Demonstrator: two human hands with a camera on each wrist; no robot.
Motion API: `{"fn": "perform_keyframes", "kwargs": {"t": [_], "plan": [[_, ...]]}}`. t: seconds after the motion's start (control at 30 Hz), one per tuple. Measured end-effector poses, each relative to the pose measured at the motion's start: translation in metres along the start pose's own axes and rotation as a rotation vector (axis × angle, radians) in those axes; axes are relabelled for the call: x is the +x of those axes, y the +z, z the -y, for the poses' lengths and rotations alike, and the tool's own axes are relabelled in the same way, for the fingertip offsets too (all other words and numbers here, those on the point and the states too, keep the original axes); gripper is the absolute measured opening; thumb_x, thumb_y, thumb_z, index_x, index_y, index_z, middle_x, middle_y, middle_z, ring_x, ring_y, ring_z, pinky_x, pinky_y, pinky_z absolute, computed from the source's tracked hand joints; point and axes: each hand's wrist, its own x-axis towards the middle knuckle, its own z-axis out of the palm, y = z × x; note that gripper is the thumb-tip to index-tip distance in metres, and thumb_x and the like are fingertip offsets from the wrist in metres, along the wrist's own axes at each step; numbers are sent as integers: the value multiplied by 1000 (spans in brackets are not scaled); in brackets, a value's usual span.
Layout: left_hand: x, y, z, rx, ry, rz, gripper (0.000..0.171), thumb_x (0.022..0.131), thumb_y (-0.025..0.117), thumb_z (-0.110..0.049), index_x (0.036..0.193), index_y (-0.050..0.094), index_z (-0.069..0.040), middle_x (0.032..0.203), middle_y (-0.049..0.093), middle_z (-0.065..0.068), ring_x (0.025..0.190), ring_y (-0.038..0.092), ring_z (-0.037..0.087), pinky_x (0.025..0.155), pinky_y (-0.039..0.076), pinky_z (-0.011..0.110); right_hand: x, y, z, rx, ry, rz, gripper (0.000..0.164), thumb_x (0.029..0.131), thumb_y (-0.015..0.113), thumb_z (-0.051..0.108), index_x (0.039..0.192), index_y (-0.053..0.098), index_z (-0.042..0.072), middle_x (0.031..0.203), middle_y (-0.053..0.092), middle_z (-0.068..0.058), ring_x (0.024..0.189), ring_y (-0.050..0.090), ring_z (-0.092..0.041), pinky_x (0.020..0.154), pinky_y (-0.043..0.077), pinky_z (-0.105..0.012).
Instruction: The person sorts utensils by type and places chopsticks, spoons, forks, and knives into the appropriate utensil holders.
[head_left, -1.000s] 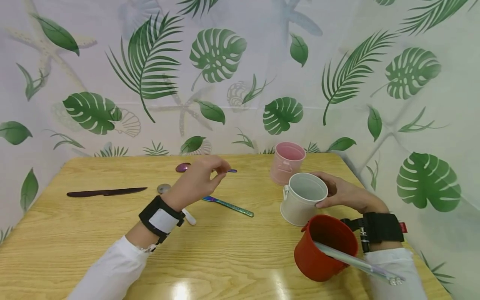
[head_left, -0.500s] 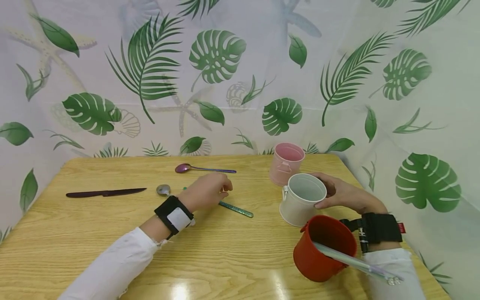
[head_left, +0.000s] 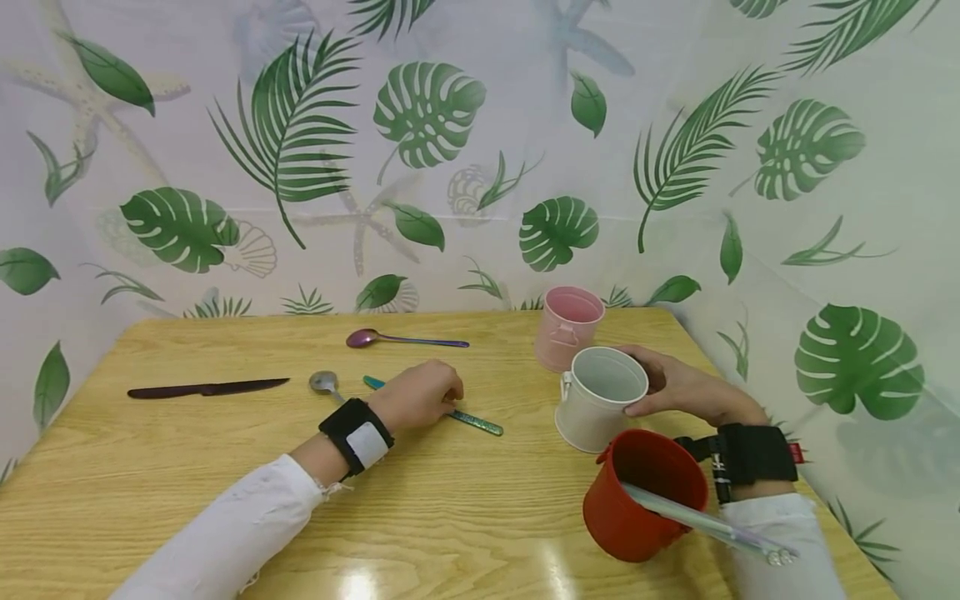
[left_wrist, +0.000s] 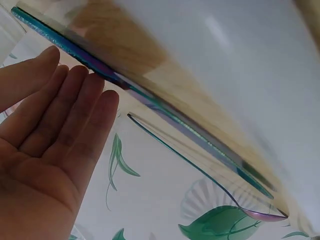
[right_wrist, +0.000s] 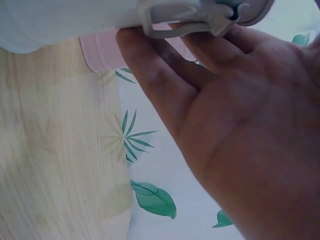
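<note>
My left hand (head_left: 422,395) is low over a teal knife with a glittery handle (head_left: 477,423), which lies on the table. In the left wrist view, its loosely bent fingertips (left_wrist: 102,82) are right at the knife's handle (left_wrist: 55,37), with the thumb apart from them. My right hand (head_left: 686,389) holds a white bucket (head_left: 587,421) at its right side, thumb in front and fingers behind. In the right wrist view, the fingers (right_wrist: 150,75) reach the bucket's side by its handle bracket (right_wrist: 177,32). The bucket stands upright.
A red bucket (head_left: 626,521) with pale straw-like sticks (head_left: 705,521) leaning out stands in front. Behind is a pink bucket (head_left: 558,337). A purple spoon (head_left: 363,338), a silver spoon (head_left: 324,382) partly under my left wrist, and a dark knife (head_left: 210,389) lie on the table.
My left hand has come away from the purple spoon's handle, toward me and down to the teal knife. My right hand keeps its hold on the white bucket.
</note>
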Motion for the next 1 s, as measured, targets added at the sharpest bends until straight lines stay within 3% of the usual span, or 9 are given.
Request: {"fn": "perform_keyframes", "kwargs": {"t": [0.23,0.5,0.7,1.0], "plan": [[0,4,5,-3,8,6,13,89,79,-1,102,78,-2,90,72,5,83,64,15,81,58,36,1,0,0,8,-7,9,84,88,80,8,156,31,4,149,47,-23,134,44,-45,107,42,-64],[-3,4,2,29,22,11,10,89,79,-3,99,79,-6,93,74,3,88,67,15,81,58,35,-2,-1,1,10,7,2,85,87,80,7,156,31,6,149,47,-22,134,45,-42,108,44,-61],[-5,4,0,96,66,5,4,92,76,-3,93,77,-8,90,69,2,83,64,14,77,57,33,-1,-2,3,19,0,7,84,87,80,6,156,32,4,149,48,-23,135,44,-45,108,42,-64],[-6,8,0,230,136,6,10,97,70,-3,92,75,-11,89,63,2,83,62,15,71,55,30,0,-2,6,21,12,15,84,87,80,7,156,32,4,149,48,-23,135,44,-46,107,43,-64]]}}
